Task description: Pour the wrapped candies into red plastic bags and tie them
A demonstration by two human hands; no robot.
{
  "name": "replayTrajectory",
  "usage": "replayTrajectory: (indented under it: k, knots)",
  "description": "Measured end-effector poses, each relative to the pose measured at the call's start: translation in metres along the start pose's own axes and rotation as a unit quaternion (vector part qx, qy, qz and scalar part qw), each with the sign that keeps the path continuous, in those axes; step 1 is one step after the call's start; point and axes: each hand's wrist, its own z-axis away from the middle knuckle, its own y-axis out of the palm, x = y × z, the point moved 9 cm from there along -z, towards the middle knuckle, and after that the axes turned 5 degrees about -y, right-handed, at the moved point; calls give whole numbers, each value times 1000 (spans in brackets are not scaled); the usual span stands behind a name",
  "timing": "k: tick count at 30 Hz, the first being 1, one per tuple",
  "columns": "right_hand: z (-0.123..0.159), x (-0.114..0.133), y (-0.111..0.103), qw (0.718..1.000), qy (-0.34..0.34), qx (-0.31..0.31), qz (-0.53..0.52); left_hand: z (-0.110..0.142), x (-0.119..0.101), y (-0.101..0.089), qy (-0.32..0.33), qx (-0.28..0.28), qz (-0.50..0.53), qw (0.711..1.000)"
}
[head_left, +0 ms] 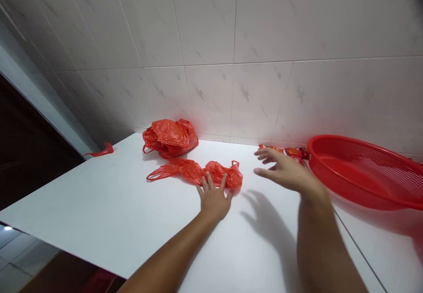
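Observation:
A crumpled red plastic bag (pixel 190 170) lies stretched out on the white table (pixel 125 213), its loop handles showing at both ends. My left hand (pixel 214 199) rests flat at the bag's near edge, fingers spread and the tips touching the plastic. To the right, my right hand (pixel 282 169) hovers above the table, holding nothing, with thumb and fingers apart; its shadow falls on the surface below. Just behind that hand are small red shiny packets (pixel 293 153), which it partly hides.
A fuller bunched red plastic bag (pixel 172 136) stands by the tiled wall (pixel 211 94). At the right is a large red plastic basket (pixel 357 187) with perforated sides. A red scrap (pixel 107 149) hangs at the table's far left edge. A seam runs through the tabletop near the basket.

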Motion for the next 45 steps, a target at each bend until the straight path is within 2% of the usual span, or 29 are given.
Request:
replayTrajectory:
  k: [1, 3, 4, 5, 7, 10, 14, 17, 20, 23, 25, 27, 30, 32, 34, 35, 37, 40, 41, 43, 45]
  knots:
    - [-10, -11, 22, 1000, -5, 8, -10, 3, -11, 2, 8, 5, 8, 1000]
    - [-25, -48, 62, 998, 40, -3, -56, 3, -24, 2, 15, 15, 17, 1000]
    - [-29, -68, 77, 990, 63, -36, -117, 3, -27, 1, 16, 19, 18, 1000]
    - [-30, -86, 85, 972, 66, -98, -203, 2, -29, 0, 17, 22, 18, 999]
    - [-30, -114, 99, 952, 71, -150, -257, 0, -28, -1, 22, 23, 16, 999]
    - [-25, -149, 92, 912, 84, -246, -316, -6, -23, -1, 25, 23, 11, 999]
    - [-19, -187, 71, 825, 102, -377, -410, -33, -9, -1, -4, 13, 1, 1000]
    - [-18, -204, 65, 778, 103, -415, -461, -58, 8, -6, -43, 2, -2, 999]
    - [-19, -208, 68, 763, 98, -406, -493, -71, 21, -16, -73, -29, 2, 997]
    - [-19, -204, 77, 766, 93, -376, -514, -64, 19, -38, -41, -113, 32, 992]
    - [-20, -197, 84, 770, 91, -352, -525, -51, 8, -54, 18, -172, 64, 983]
    - [-21, -187, 92, 776, 87, -319, -537, -40, -3, -65, 74, -204, 84, 973]
    - [-23, -168, 105, 789, 77, -254, -554, -35, -20, -65, 125, -197, 94, 968]
    - [-25, -153, 112, 805, 61, -194, -557, -40, -28, -56, 147, -158, 102, 971]
    - [-26, -143, 112, 837, 45, -155, -524, -46, -32, -45, 162, -105, 115, 975]
    - [-24, -143, 106, 862, 47, -167, -476, -48, -33, -40, 168, -81, 121, 975]
    - [-15, -149, 85, 903, 72, -250, -341, -51, -32, -33, 182, -46, 131, 973]
    - [2, -152, 55, 906, 104, -367, -186, -50, -31, -31, 212, -26, 133, 968]
    - [4, -147, 48, 907, 86, -383, -154, -49, -31, -32, 220, -27, 131, 966]
    - [3, -125, 43, 918, 9, -385, -88, -46, -33, -33, 233, -37, 126, 963]
    - [-2, -97, 50, 936, -77, -342, -21, -43, -36, -37, 245, -56, 121, 960]
